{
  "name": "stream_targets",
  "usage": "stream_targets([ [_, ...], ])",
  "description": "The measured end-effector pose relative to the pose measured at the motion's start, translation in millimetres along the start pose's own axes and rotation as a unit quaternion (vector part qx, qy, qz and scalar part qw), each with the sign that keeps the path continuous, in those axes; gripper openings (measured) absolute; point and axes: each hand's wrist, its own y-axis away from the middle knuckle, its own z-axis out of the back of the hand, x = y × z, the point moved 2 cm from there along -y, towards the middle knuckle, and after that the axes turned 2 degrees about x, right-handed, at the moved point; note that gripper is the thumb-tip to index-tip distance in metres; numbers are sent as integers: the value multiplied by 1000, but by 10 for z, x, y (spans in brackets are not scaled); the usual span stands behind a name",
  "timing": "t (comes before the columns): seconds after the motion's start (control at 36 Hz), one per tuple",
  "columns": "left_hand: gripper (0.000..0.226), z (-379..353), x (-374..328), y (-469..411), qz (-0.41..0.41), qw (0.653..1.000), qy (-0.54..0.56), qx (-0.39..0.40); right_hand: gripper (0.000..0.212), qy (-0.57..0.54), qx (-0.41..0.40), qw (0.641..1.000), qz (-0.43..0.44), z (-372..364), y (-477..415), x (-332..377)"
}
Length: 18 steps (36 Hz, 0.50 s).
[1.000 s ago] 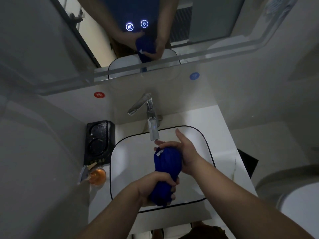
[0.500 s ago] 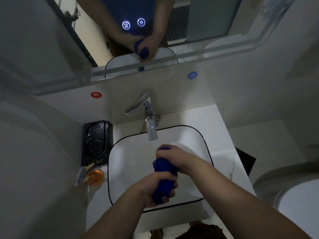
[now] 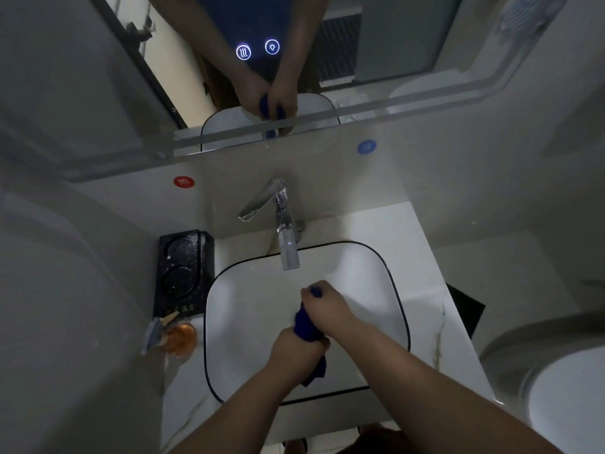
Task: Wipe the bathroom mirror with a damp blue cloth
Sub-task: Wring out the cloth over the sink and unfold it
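A blue cloth (image 3: pixel 306 326) is bunched into a tight roll over the white sink basin (image 3: pixel 242 309). My right hand (image 3: pixel 327 308) is clenched around its upper end, and my left hand (image 3: pixel 294 350) grips its lower part, with a short tail of cloth hanging below that fist. Both hands are close together, just below the chrome faucet (image 3: pixel 286 237). The bathroom mirror (image 3: pixel 376 37) hangs on the wall above and reflects my hands and the cloth.
Two lit touch icons (image 3: pixel 257 49) glow on the mirror. A black tray (image 3: pixel 183 270) and an amber bottle (image 3: pixel 180 337) stand left of the basin on the white counter (image 3: pixel 425 257). A toilet (image 3: pixel 563 398) is at the lower right.
My hands have drawn closer along the cloth and squeezed it into a tighter, thinner roll. My right hand has turned over the top end, so less cloth shows.
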Motion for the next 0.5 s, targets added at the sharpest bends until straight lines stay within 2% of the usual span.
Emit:
stream_targets([
  [0.03,11,43,-27,55,6,1000,18,16,48,-49,51,997,-26,56,11,29],
  [0.06,20,96,-17,88,13,998,44,41,60,-118,107,986,-44,132,24,49],
  [0.08,30,147,-7,151,13,992,86,87,66,-189,159,968,-50,226,62,72],
  [0.14,34,207,-31,274,24,964,165,208,75,-289,242,925,-53,403,132,82],
  [0.22,28,214,-124,381,39,888,287,357,85,-384,340,858,-36,499,205,108],
  [0.31,21,131,-254,463,42,787,387,479,88,-415,420,807,8,402,304,258],
  [0.33,21,95,-295,473,36,753,413,511,85,-419,438,795,28,368,334,294],
  [0.39,23,22,-352,478,19,708,434,556,63,-437,456,775,40,324,349,344],
  [0.44,24,-33,-344,449,17,696,432,573,38,-440,451,775,35,302,364,410],
  [0.5,20,-39,-311,419,21,716,421,556,27,-426,426,798,14,308,361,405],
])
